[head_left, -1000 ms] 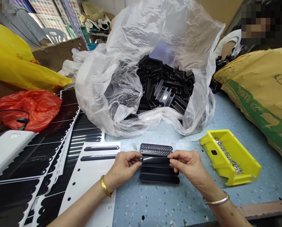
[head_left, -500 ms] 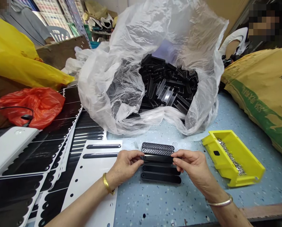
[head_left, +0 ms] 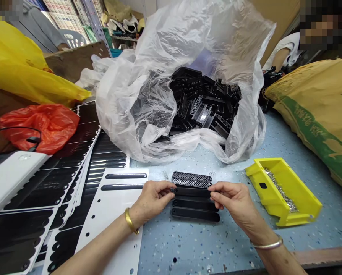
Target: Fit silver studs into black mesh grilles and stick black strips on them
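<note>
Both ends of one slim black bar [head_left: 192, 191] are pinched between thumb and fingertips. The left hand [head_left: 151, 200] has its grip closed on the end with a small round hole, and the right hand [head_left: 236, 200] has its grip closed on the opposite end. The bar lies crosswise just in front of two lattice-faced black bars [head_left: 192, 177], side by side, and behind two smooth black bars [head_left: 195, 215] on the speckled blue worktop [head_left: 162, 248]; whether it rests on anything is hard to tell. A gold bracelet [head_left: 129, 221] circles the left wrist, a silver bangle [head_left: 267, 244] the right. Under the left forearm is a white backing sheet [head_left: 113, 214] with two black strips [head_left: 126, 176] near its far edge. Near the right hand stands a yellow plastic bin [head_left: 305, 191] holding small metal pieces [head_left: 282, 193]. Beyond the hands, a large translucent plastic bag [head_left: 116, 103] gapes open over a heap of black plastic parts [head_left: 205, 103]. Black die-cut sheets [head_left: 18, 238] cover the left side, near a crumpled red plastic bag [head_left: 54, 126].
</note>
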Available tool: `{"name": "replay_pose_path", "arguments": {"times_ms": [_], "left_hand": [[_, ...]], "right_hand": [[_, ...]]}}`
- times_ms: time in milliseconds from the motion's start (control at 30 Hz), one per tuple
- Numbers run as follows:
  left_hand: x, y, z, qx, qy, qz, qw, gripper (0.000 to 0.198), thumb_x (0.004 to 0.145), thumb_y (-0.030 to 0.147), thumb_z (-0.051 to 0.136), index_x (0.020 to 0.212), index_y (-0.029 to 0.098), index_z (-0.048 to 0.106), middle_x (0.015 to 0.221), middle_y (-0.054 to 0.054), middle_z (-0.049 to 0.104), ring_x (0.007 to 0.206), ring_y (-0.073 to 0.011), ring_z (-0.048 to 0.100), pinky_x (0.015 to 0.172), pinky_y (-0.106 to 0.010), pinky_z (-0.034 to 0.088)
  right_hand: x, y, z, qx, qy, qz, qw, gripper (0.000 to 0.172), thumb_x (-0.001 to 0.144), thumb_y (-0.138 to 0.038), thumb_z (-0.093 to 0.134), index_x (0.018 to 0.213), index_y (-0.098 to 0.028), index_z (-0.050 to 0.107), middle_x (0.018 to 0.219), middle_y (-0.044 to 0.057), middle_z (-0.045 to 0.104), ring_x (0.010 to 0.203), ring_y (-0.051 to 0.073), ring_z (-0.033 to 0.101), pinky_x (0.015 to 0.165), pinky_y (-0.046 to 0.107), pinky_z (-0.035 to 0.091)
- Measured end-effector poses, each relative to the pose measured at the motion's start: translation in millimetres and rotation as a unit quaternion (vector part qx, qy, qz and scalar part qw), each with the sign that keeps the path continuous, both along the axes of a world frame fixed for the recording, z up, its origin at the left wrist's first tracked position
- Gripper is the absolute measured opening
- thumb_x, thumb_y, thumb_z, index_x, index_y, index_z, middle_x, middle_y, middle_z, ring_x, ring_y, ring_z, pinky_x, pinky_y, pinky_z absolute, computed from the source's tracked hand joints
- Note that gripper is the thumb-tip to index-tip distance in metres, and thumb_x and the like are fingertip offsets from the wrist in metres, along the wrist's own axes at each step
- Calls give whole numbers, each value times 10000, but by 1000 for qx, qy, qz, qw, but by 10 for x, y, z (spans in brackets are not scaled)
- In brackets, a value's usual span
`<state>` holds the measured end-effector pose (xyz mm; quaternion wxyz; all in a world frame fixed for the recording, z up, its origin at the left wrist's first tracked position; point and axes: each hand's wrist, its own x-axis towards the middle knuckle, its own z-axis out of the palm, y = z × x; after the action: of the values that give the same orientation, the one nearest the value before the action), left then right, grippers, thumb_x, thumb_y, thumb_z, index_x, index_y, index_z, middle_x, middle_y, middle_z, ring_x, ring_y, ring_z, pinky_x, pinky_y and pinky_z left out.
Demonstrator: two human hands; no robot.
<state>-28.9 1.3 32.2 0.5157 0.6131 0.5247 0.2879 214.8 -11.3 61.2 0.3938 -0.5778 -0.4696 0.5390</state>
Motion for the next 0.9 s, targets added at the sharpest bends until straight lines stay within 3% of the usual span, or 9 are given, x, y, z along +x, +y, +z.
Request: {"name": "replay_pose_path", "arguments": {"times_ms": [367,633,900], "left_hand": [[-6,5,50,-10,1,-12,1000,214,733,214,595,893,145,721,775,-57,734,688,-174,660,642,-284,526],[-4,8,23,4,22,5,1000,224,717,222,610,899,155,724,662,-20,697,574,-130,605,532,-239,481],[-5,6,13,9,18,11,1000,217,717,245,618,888,171,728,669,-20,701,587,-133,613,537,-244,490]], "right_hand": [[-38,32,13,-5,-23,7,1000,193,611,-324,738,695,-152,711,498,1,609,397,102,527,371,207,408],[-45,36,-26,1,-54,-4,999,178,596,-316,717,671,-156,700,489,-6,592,381,102,509,364,220,403],[-56,37,-39,6,-62,4,998,167,602,-324,693,667,-170,699,481,-8,593,383,106,513,368,228,412]]}}
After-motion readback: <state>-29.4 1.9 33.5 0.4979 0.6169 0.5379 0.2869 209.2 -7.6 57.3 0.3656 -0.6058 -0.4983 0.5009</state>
